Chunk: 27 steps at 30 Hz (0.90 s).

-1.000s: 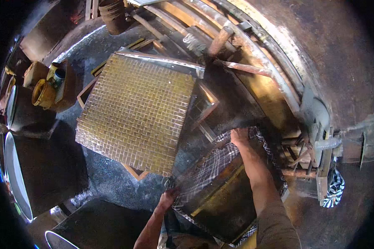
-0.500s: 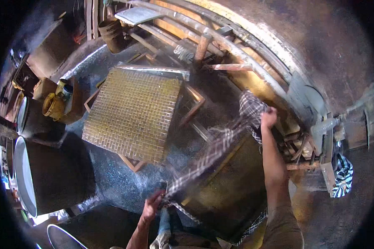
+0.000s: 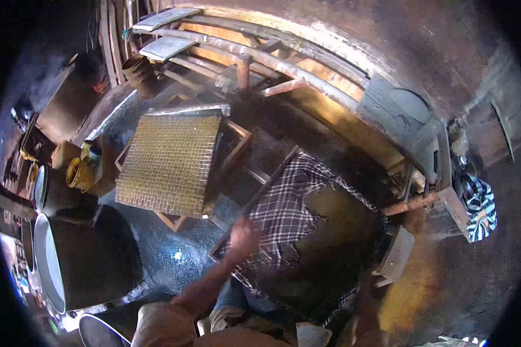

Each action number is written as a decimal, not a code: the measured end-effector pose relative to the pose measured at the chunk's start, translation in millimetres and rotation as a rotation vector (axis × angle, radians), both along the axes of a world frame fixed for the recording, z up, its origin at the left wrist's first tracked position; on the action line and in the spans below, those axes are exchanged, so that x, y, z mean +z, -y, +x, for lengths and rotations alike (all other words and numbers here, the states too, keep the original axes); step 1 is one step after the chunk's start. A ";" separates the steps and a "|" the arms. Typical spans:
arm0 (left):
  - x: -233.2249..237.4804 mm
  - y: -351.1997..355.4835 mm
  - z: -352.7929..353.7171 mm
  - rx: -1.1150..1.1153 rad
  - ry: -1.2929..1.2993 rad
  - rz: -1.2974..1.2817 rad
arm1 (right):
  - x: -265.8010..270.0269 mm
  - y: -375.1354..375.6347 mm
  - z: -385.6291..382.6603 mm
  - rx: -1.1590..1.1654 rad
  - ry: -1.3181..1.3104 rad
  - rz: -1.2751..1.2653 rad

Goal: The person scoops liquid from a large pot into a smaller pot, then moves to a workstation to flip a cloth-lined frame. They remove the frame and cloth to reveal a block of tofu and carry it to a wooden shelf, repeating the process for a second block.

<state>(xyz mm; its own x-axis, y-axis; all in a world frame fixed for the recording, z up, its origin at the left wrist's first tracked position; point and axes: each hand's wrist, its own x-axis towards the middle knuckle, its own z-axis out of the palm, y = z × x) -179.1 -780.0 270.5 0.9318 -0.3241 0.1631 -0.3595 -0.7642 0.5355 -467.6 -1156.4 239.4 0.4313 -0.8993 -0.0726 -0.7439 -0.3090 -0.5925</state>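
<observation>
Near the middle of the scene, the checked cloth [image 3: 283, 205] now lies opened out flat over the dark square tray [image 3: 330, 231]; half a second ago it was a twisted band, drawn taut between a near hand and a hand raised at the far right; a second ago it was a blurred sheet gripped at two corners over the same tray. Judging from this, the spreading is all but finished, and what is left seems to be only settling the edges.

The left hand [image 3: 244, 236] has moved in from the near corner onto the cloth's left part; blur hides whether it pinches the weave or lies flat. The right hand [image 3: 362, 286] has dropped from the far corner to a dim smear at the near right; its fingers cannot be made out.

The cloth is a dark-and-white plaid, thin, frayed along its edges; a large ragged hole on the right bares the brown surface beneath. To the far left, apart from it, the yellow gridded tray [image 3: 168, 156] sits tilted on its frame.
</observation>
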 end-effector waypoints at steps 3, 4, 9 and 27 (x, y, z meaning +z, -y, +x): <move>-53.4 -13.4 72.9 -0.146 -0.485 0.252 | -29.6 -96.6 -85.5 -0.140 -0.039 0.424; -61.3 -16.3 77.8 -0.058 -0.552 0.271 | -32.0 -122.1 -99.3 -0.179 -0.076 0.532; -72.5 -4.0 69.9 0.258 -0.330 0.338 | -55.1 -130.9 -152.5 -0.203 -0.001 0.783; -53.5 103.5 -98.9 0.107 -0.013 0.362 | -107.2 -90.9 -329.1 -0.254 0.223 0.922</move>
